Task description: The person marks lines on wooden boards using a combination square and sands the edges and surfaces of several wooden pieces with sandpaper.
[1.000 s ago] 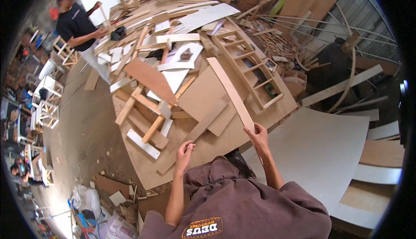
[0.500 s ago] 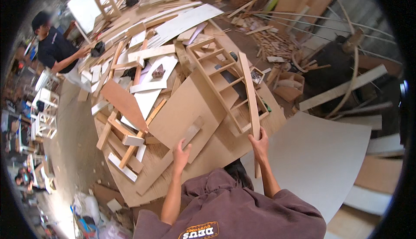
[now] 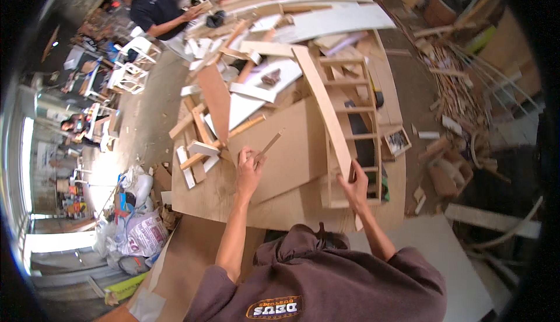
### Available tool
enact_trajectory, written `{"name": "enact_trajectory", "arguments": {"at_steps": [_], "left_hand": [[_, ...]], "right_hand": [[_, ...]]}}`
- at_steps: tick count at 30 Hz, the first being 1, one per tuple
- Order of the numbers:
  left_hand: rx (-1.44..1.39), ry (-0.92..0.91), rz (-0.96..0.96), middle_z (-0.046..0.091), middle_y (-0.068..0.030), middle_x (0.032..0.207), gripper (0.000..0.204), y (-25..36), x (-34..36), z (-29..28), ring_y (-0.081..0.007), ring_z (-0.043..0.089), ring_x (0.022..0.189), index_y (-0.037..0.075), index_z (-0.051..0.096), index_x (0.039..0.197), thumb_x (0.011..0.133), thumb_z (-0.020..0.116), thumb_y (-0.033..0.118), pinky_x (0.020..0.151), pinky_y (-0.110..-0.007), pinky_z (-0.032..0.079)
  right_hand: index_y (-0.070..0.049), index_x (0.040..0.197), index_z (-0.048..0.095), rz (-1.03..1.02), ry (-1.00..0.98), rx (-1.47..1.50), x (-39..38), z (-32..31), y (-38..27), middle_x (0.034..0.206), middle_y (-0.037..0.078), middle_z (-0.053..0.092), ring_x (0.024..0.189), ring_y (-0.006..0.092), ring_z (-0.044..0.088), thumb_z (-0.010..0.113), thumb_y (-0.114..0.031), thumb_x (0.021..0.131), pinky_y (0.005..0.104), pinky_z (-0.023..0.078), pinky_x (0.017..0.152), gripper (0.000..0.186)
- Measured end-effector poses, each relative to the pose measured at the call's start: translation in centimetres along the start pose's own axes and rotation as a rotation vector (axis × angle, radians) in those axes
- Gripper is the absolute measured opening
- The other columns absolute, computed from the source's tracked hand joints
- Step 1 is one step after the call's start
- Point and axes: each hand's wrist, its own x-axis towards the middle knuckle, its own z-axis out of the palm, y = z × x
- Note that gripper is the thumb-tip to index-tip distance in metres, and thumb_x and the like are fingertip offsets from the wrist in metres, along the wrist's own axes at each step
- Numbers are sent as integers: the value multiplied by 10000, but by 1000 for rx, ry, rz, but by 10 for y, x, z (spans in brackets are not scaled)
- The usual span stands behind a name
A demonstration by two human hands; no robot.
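Observation:
My left hand (image 3: 249,173) is closed around a short, thin wooden strip (image 3: 270,142), seen nearly edge-on and slanting up to the right. It is over a brown flat panel (image 3: 291,145) lying on the wooden table. In my right hand (image 3: 354,185) is the near part of a long, pale wooden board (image 3: 324,103), thumb on one side and fingers on the other. The board reaches away from me, with its far end to the left. Under and beside it lies a ladder-like wooden frame (image 3: 377,132) with several crossbars. Whether board and frame touch, I cannot tell.
Mixed offcuts, a reddish-brown panel (image 3: 214,100) and white boards (image 3: 338,23) crowd the table's left and far side. A small open box (image 3: 398,141) sits at the right edge. Scrap wood (image 3: 448,77) covers the floor at right. A person (image 3: 157,10) stands far left. Filled bags (image 3: 142,231) lie lower left.
The whole view has turned, shifting the table contents rightward. The board in my right hand now slants more to the left. The strip in my left hand has rotated from its broad face to its edge.

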Motion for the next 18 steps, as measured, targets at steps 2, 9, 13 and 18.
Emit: {"name": "enact_trajectory", "arguments": {"at_steps": [2,9,13,18], "left_hand": [[-147,-86,-210,605,-114,930,352,25,30,-24,-268,626,888,44,675,1056,1010,577,379,782,-377,491],[-721,-15,-111,528,-26,944,493,81,122,-118,-124,487,849,35,544,1214,1089,340,466,768,-275,427],[-1082,178,58,524,-17,1024,392,109,142,-166,-87,456,869,46,447,1311,1094,399,368,784,-245,410],[-1289,140,216,578,-83,1272,534,101,134,-193,-129,559,1154,75,324,1441,1061,461,424,937,-283,480]], "right_hand": [[48,1410,459,-120,-119,170,5,14,-17,1227,117,626,1146,177,595,667,-8,846,288,476,958,604],[23,1509,305,-441,-342,310,15,84,-85,1377,164,470,1287,244,464,697,-127,945,341,404,1053,702],[32,1545,256,-409,-501,373,-1,121,-107,1557,195,346,1442,267,336,677,-164,967,372,308,1158,741],[25,1556,246,-447,-451,319,-12,174,-100,1551,196,374,1449,263,336,692,-184,958,378,288,1170,774]]}}
